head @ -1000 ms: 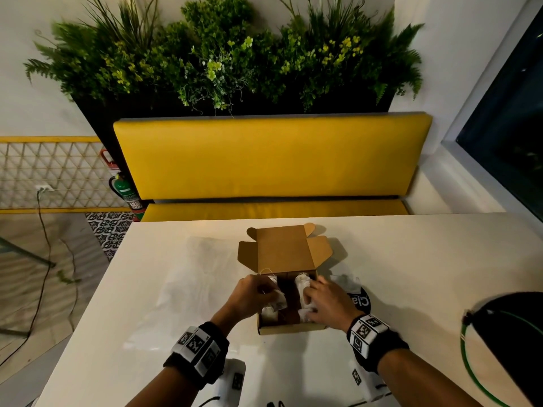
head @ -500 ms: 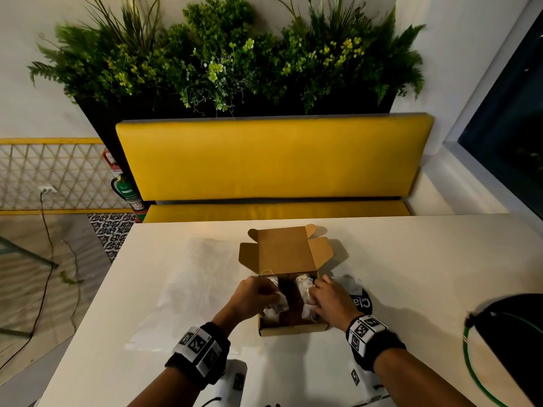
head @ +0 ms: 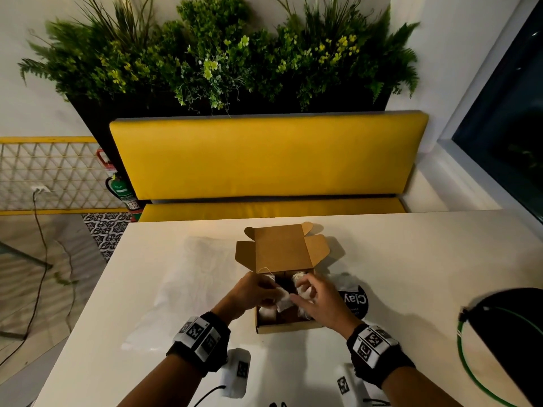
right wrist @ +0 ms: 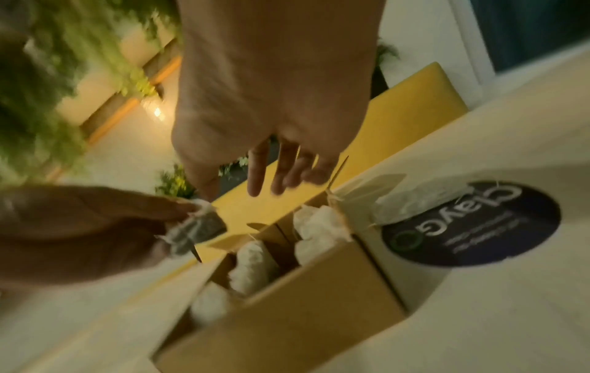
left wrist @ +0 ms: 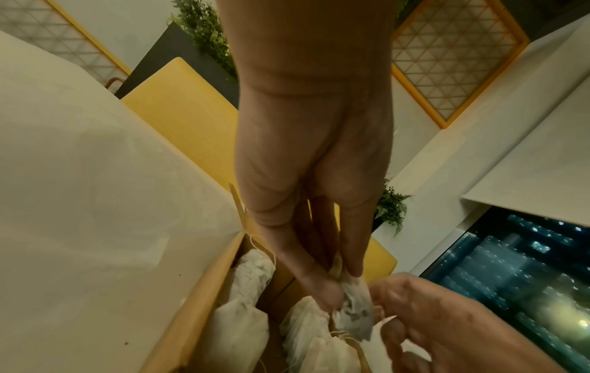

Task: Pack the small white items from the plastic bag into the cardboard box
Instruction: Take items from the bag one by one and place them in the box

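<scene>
An open cardboard box (head: 289,326) (right wrist: 303,315) stands mid-table with its lid flap (head: 282,248) leaning back. Several small white sachets (right wrist: 252,262) (left wrist: 252,272) lie inside in two rows. My left hand (head: 258,292) (left wrist: 338,285) pinches one sachet (head: 283,299) (left wrist: 356,310) (right wrist: 198,229) by its top, just above the box's middle. My right hand (head: 311,295) (right wrist: 239,191) hovers over the box's right half, fingers spread and holding nothing, its thumb close to the held sachet. The plastic bag (head: 352,298) (right wrist: 472,222) with a black round label lies against the box's right side.
A crumpled clear plastic sheet (head: 188,289) lies left of the box. A black round object with a green cable (head: 505,333) sits at the table's right edge. Two small white tagged devices (head: 238,371) lie near the front edge. A yellow bench (head: 264,160) runs behind the table.
My left hand has raised its sachet slightly and brought it toward the box's middle. My right hand has lifted its fingers off the sachets on the right side.
</scene>
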A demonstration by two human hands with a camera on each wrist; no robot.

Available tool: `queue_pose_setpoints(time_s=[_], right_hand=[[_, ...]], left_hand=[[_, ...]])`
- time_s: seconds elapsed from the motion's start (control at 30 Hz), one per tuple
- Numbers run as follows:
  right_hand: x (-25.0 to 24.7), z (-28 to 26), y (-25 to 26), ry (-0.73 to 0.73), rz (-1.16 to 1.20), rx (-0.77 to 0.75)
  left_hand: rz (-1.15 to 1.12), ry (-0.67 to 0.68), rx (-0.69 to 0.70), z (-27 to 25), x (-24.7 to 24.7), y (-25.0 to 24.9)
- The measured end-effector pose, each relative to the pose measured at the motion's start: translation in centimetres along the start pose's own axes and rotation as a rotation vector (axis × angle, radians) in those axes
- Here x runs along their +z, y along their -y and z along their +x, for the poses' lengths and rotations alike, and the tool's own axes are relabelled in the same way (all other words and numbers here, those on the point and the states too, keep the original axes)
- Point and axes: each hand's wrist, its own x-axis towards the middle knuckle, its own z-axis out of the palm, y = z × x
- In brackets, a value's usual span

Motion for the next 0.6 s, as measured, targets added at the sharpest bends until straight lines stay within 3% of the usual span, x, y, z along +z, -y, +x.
queue_pose_setpoints(time_s=[0.07,0.23,0.33,0.6], right_hand=[[0.2,-0.1,1.1,0.078,0.219,0.073],[0.4,-0.2,0.8,0.047,0.565,0.212],[-0.1,-0.5,1.0,0.03,0.812,0.319],[-0.8,-0.7,1.5,0.092,0.926,0.346]], left_hand=[[-0.043,0.038,0.048,-0.1,0.1,-0.4],[-0.147,0.133,0.084,-0.2,0.0,-1.2],[-0.15,0.119,0.102,-0.1,-0.2,-1.0],[-0.02,0.048,0.205,0.0,0.9,-2.3]])
